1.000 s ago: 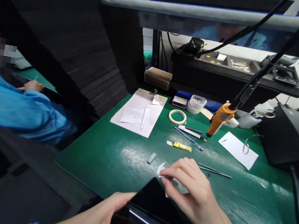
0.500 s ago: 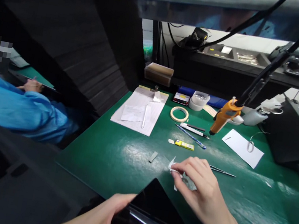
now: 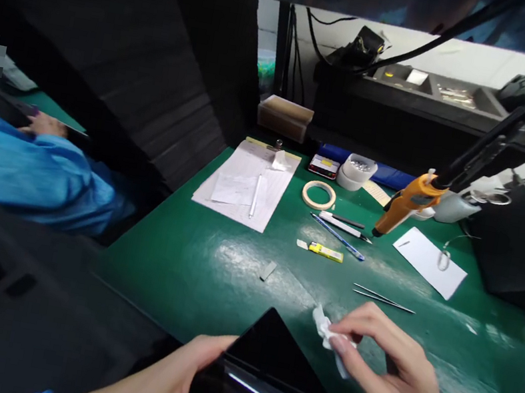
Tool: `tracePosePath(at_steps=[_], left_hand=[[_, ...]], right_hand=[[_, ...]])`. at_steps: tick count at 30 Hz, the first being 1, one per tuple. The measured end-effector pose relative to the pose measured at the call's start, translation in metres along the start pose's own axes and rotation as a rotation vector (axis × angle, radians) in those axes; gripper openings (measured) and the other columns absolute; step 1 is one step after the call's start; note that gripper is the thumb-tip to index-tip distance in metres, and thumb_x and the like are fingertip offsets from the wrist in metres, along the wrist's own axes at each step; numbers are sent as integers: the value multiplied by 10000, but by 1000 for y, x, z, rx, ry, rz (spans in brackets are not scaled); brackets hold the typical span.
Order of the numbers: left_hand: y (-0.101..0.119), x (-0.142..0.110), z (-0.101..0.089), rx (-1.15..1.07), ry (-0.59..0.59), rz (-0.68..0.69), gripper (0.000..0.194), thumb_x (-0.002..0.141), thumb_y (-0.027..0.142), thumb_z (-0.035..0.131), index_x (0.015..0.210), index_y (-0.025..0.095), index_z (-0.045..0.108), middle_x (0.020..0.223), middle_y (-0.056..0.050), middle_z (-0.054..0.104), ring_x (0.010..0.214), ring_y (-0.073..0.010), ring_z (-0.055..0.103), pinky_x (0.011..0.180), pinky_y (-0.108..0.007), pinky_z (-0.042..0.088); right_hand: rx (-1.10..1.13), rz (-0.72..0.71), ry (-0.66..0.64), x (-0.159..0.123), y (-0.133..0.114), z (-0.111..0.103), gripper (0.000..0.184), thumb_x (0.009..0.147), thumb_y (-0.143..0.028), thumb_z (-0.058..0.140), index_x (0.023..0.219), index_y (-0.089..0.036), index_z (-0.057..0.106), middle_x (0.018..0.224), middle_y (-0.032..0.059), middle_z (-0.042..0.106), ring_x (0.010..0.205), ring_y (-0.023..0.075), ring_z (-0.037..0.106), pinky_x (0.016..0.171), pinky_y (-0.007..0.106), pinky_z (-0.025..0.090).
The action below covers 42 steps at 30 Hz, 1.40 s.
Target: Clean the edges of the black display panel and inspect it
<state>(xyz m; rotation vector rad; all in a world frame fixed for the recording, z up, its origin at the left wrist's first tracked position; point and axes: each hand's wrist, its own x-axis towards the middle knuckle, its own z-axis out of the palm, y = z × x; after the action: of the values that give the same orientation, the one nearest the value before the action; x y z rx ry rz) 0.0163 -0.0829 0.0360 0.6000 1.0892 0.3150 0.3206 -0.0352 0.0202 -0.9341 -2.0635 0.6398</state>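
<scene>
At the bottom of the view my left hand (image 3: 190, 373) grips a black glossy panel (image 3: 272, 354) by its left side, the thumb along its edge. The panel is tilted, with a bright reflection across it, and its lower part is cut off by the frame. My right hand (image 3: 386, 360) pinches a crumpled white tissue (image 3: 326, 330) between thumb and fingers, just above the green table (image 3: 189, 265). Tweezers (image 3: 384, 298) lie behind that hand. A small grey strip (image 3: 268, 271) lies on the table beyond the panel.
An orange electric screwdriver (image 3: 408, 202) hangs at right above a white card (image 3: 428, 261). Behind are a tape roll (image 3: 316, 206), pens (image 3: 336, 237), a yellow box cutter (image 3: 326, 252) and a clipboard (image 3: 244, 183) with papers. A co-worker in a blue sleeve (image 3: 29, 162) sits at left.
My right hand has moved right and nearer to me with the tissue, uncovering more of the tweezers. The left hand still holds the panel. The camera view has tilted slightly downward.
</scene>
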Motion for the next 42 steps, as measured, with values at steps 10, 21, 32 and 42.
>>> tracePosePath(at_steps=[10,21,32,42], left_hand=[[17,-1,7,68,-85,98,502,726,214,825,1228,244,825,999,28,670,926,-184,511,843,-268,426],[12,-3,9,71,-142,176,381,751,267,870,1127,222,839,1111,-13,732,1170,-260,584,1012,-313,491],[8,-2,6,65,-110,146,351,712,187,860,1057,201,800,966,42,646,883,-145,513,788,-228,432],[-7,14,-6,54,-135,204,730,709,414,1036,1385,270,802,1083,-11,828,1035,-252,718,1186,-429,496]], right_hand=[[68,-77,-196,29,-21,26,93,1191,-223,567,1105,-235,601,991,-5,686,868,148,638,779,294,483],[-115,-158,-254,22,-35,4,134,1210,-284,528,1095,-246,588,948,-23,673,839,137,656,824,284,513],[-80,-190,-76,42,-30,32,82,1179,-188,577,1111,-224,604,973,-4,698,844,139,653,816,321,473],[-218,152,48,-7,23,-16,434,1115,-620,679,915,-254,797,801,-9,737,674,162,696,618,294,493]])
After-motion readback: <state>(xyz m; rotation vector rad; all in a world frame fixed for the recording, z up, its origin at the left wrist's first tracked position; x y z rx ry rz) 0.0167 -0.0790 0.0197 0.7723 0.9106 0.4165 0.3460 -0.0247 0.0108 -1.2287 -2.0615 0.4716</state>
